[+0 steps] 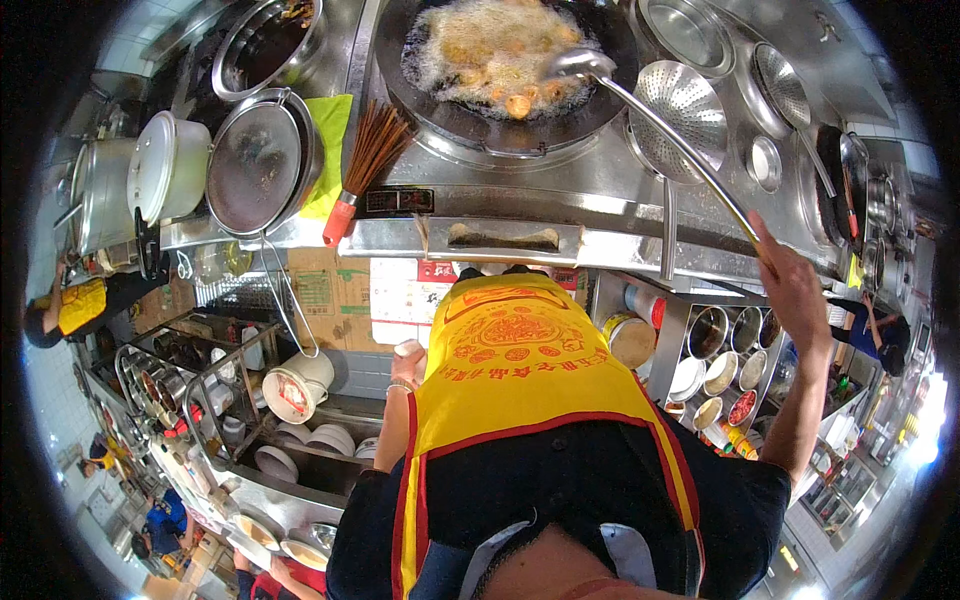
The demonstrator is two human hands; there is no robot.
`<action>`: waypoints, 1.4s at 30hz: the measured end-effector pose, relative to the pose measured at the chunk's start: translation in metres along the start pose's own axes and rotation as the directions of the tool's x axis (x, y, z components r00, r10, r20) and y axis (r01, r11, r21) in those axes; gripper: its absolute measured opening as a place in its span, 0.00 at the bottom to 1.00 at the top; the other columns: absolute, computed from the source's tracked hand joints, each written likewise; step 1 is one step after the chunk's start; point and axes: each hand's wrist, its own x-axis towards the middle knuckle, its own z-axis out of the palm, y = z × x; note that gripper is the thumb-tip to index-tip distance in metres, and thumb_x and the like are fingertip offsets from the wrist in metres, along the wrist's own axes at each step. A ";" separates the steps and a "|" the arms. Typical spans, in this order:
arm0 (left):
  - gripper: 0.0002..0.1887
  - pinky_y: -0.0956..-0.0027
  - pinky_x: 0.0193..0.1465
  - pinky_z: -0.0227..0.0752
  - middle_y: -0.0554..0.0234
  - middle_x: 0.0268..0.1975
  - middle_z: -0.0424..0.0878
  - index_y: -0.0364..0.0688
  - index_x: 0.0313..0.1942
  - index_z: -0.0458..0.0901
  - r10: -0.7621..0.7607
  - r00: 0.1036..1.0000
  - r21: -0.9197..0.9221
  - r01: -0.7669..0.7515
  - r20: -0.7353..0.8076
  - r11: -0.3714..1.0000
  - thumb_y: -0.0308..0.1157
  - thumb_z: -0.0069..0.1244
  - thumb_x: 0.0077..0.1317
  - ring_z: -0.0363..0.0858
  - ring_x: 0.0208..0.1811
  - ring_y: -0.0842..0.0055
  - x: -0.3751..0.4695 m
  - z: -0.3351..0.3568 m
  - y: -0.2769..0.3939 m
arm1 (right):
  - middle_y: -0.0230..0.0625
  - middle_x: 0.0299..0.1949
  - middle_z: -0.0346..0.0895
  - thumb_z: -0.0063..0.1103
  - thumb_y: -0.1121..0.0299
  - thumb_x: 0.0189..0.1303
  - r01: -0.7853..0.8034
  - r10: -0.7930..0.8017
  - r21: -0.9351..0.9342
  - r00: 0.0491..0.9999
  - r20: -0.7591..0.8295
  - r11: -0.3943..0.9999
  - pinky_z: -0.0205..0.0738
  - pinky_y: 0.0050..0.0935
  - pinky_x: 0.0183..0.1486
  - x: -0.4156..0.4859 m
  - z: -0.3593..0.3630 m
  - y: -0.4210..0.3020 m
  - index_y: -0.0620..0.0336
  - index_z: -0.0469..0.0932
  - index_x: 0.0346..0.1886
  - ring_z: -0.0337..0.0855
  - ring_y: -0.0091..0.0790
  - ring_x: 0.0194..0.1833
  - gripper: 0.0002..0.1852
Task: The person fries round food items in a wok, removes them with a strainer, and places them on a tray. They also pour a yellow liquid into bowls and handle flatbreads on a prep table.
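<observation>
My right hand (791, 289) grips the end of the long handle of a steel ladle (581, 63). The ladle's bowl rests at the right side of the bubbling oil in a large dark wok (487, 135). Golden-brown pieces of frying food (517, 105) float there, partly covered by pale foam. Low beside my yellow apron (525, 352), my left hand (407, 367) hangs with its fingers curled. Something pale shows at its fingers, but I cannot make out whether it is held.
Right of the wok lie a perforated strainer (679, 120) and a steel basin (686, 34). A bamboo wok brush (367, 165), a round fine-mesh strainer (255, 165) and a lidded pot (166, 165) stand left. Behind me are a white bucket (298, 386) and several seasoning bowls (720, 373). Other people work farther off.
</observation>
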 end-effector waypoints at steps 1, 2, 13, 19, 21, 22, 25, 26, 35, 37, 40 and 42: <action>0.23 0.62 0.42 0.79 0.56 0.44 0.82 0.35 0.51 0.74 0.041 0.999 0.016 -0.042 0.028 0.999 0.23 0.59 0.54 0.82 0.42 0.66 0.001 -0.001 0.003 | 0.43 0.26 0.74 0.51 0.77 0.62 -0.045 0.048 -0.072 0.998 0.043 0.996 0.74 0.42 0.35 -0.005 -0.013 0.000 0.36 0.62 0.69 0.78 0.42 0.27 0.33; 0.23 0.62 0.41 0.79 0.56 0.43 0.82 0.35 0.51 0.74 0.112 0.990 -0.007 -0.112 0.091 0.994 0.23 0.59 0.54 0.83 0.42 0.66 0.001 -0.002 0.005 | 0.42 0.26 0.74 0.51 0.76 0.62 -0.035 0.044 -0.145 0.997 0.055 0.989 0.74 0.43 0.34 -0.009 -0.022 -0.001 0.36 0.63 0.69 0.78 0.43 0.28 0.32; 0.25 0.61 0.39 0.79 0.55 0.43 0.81 0.36 0.51 0.74 0.020 0.997 -0.080 -0.015 0.071 0.997 0.28 0.60 0.52 0.83 0.41 0.64 0.032 0.002 0.002 | 0.44 0.28 0.77 0.48 0.78 0.60 0.125 -0.134 -0.311 0.991 -0.006 0.942 0.80 0.46 0.33 0.050 0.056 0.006 0.36 0.57 0.71 0.83 0.48 0.28 0.36; 0.21 0.62 0.37 0.79 0.56 0.40 0.83 0.31 0.47 0.76 0.026 0.997 -0.199 -0.011 0.071 0.980 0.26 0.60 0.52 0.83 0.36 0.65 0.019 -0.002 -0.014 | 0.50 0.34 0.80 0.46 0.78 0.60 0.034 -0.029 -0.267 0.999 0.023 0.963 0.81 0.48 0.35 0.112 0.112 -0.007 0.36 0.51 0.73 0.84 0.51 0.31 0.38; 0.19 0.63 0.37 0.79 0.56 0.38 0.84 0.30 0.45 0.78 -0.010 0.997 -0.165 0.023 0.082 0.986 0.26 0.60 0.52 0.83 0.34 0.66 0.020 -0.007 -0.029 | 0.53 0.35 0.79 0.47 0.75 0.61 -0.020 0.025 -0.171 0.999 0.023 0.985 0.78 0.50 0.38 0.126 0.124 -0.015 0.38 0.55 0.71 0.82 0.55 0.34 0.34; 0.19 0.63 0.37 0.79 0.56 0.39 0.84 0.31 0.44 0.79 -0.058 0.994 -0.250 0.080 0.093 0.965 0.26 0.60 0.52 0.83 0.35 0.67 0.025 -0.008 -0.038 | 0.53 0.35 0.79 0.48 0.74 0.62 -0.032 0.033 -0.080 0.999 0.011 0.996 0.76 0.51 0.39 0.134 0.129 -0.020 0.36 0.57 0.71 0.82 0.55 0.36 0.33; 0.20 0.64 0.38 0.78 0.58 0.39 0.84 0.32 0.44 0.80 -0.068 0.988 -0.304 0.108 0.138 0.947 0.27 0.62 0.50 0.83 0.36 0.68 0.046 -0.016 -0.072 | 0.50 0.31 0.78 0.51 0.72 0.61 0.076 -0.056 0.253 0.995 -0.083 0.964 0.74 0.46 0.36 0.153 0.139 -0.036 0.38 0.57 0.71 0.80 0.50 0.31 0.34; 0.20 0.65 0.38 0.78 0.58 0.39 0.85 0.32 0.44 0.80 -0.062 0.978 -0.330 0.127 0.201 0.935 0.28 0.62 0.50 0.83 0.36 0.68 0.054 -0.018 -0.082 | 0.47 0.27 0.77 0.52 0.72 0.61 0.137 -0.095 0.333 0.986 -0.140 0.933 0.74 0.42 0.32 0.158 0.140 -0.042 0.39 0.57 0.71 0.79 0.46 0.27 0.34; 0.25 0.70 0.45 0.75 0.58 0.46 0.84 0.32 0.48 0.80 0.052 0.978 -0.133 -0.025 0.200 0.991 0.37 0.62 0.53 0.82 0.42 0.72 0.037 -0.036 -0.072 | 0.21 0.15 0.59 0.55 0.70 0.61 -0.344 0.021 0.780 0.920 0.392 0.523 0.54 0.19 0.13 0.137 0.100 -0.069 0.47 0.58 0.72 0.59 0.14 0.13 0.34; 0.28 0.69 0.45 0.74 0.56 0.47 0.83 0.31 0.49 0.79 0.005 0.985 -0.100 0.012 0.171 0.995 0.41 0.62 0.52 0.82 0.43 0.71 0.030 -0.037 -0.060 | 0.20 0.15 0.58 0.55 0.70 0.61 -0.379 0.035 0.739 0.900 0.435 0.558 0.54 0.18 0.13 0.124 0.091 -0.070 0.48 0.58 0.72 0.58 0.14 0.13 0.34; 0.34 0.68 0.45 0.74 0.53 0.49 0.82 0.29 0.52 0.77 -0.020 0.993 0.066 0.012 0.117 0.998 0.48 0.62 0.52 0.81 0.45 0.70 0.023 -0.039 -0.034 | 0.20 0.18 0.57 0.55 0.70 0.61 -0.318 0.021 0.721 0.921 0.388 0.616 0.53 0.17 0.13 0.100 0.085 -0.062 0.45 0.58 0.72 0.58 0.13 0.14 0.34; 0.38 0.68 0.46 0.73 0.51 0.50 0.81 0.29 0.53 0.76 -0.024 0.998 0.186 0.012 0.059 0.983 0.52 0.63 0.52 0.80 0.47 0.69 0.015 -0.039 -0.005 | 0.21 0.24 0.61 0.54 0.71 0.62 -0.256 0.043 0.657 0.946 0.321 0.709 0.60 0.17 0.19 0.081 0.083 -0.054 0.46 0.58 0.72 0.60 0.16 0.17 0.34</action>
